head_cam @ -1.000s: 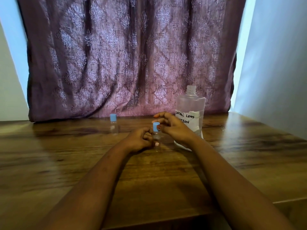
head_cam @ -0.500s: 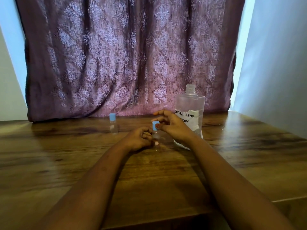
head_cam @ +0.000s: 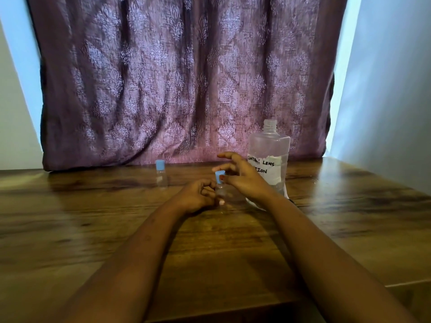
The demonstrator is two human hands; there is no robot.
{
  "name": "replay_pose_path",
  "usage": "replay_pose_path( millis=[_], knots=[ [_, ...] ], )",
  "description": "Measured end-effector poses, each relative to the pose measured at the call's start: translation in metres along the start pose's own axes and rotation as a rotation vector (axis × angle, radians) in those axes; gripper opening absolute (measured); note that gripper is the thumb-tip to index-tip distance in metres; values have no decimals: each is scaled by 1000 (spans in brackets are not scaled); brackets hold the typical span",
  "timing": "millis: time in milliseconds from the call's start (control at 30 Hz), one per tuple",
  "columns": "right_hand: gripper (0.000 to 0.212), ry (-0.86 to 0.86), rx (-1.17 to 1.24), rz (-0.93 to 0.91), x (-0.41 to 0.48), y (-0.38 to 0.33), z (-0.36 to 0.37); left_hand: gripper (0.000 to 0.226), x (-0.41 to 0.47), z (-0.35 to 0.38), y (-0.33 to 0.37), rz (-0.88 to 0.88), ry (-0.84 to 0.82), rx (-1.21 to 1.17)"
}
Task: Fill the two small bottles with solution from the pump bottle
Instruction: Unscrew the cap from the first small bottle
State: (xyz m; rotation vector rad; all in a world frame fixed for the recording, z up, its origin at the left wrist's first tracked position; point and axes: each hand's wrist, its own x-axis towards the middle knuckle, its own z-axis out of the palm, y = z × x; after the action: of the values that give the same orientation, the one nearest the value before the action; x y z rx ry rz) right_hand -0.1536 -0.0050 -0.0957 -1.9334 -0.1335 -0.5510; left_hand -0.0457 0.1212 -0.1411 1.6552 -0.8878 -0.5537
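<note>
Head | left hand (head_cam: 198,194) curls round small bottle (head_cam: 222,192), steadying it beside solution bottle (head_cam: 268,145) | right hand (head_cam: 245,180) pinches blue cap (head_cam: 219,177) (presumably unscrewing)

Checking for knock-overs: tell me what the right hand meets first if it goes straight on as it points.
The blue cap of the near small bottle, which the right hand pinches; depth beyond is unclear.

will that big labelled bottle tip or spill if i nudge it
Probably steady: the labelled bottle is broad and stands flat on the wooden table. Its neck looks uncapped, so a hard shove might spill its contents.
</note>
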Motion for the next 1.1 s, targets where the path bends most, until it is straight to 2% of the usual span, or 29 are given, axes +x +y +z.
replay_pose_path(
  millis=[100,267,333,400,533,600,700,800,867,967,1033,1100],
  knots=[
    [61,-33,17,-3,-1,-1,0,29,-1,0,2,-9,1,19],
    [33,23,-282,-61,1,6,3,45,-2,2,3,-10,19,25],
    [28,36,-312,-89,2,7,2,44,-3,2,3,-9,24,42],
    [27,69,-261,-124,3,5,2,38,-4,2,4,-11,21,43],
    [23,219,3,-162,3,-2,-4,30,-4,2,5,5,29,28],
    [20,235,1,-154,2,-3,-5,30,-3,-2,4,-10,53,13],
    [20,270,-131,-74,2,-1,-1,30,-2,-9,1,-22,78,17],
    [14,279,-308,-111,2,2,1,30,-2,-12,-1,-19,73,46],
    [23,239,-486,-108,3,4,0,30,0,-13,-3,-16,72,58],
    [20,183,-669,18,4,9,1,30,0,-15,-4,-29,60,55],
    [14,189,-735,81,4,13,4,30,-1,-16,-4,-23,55,54],
    [16,208,-786,143,4,15,8,29,-1,-16,-3,-31,35,35]
  ],
)
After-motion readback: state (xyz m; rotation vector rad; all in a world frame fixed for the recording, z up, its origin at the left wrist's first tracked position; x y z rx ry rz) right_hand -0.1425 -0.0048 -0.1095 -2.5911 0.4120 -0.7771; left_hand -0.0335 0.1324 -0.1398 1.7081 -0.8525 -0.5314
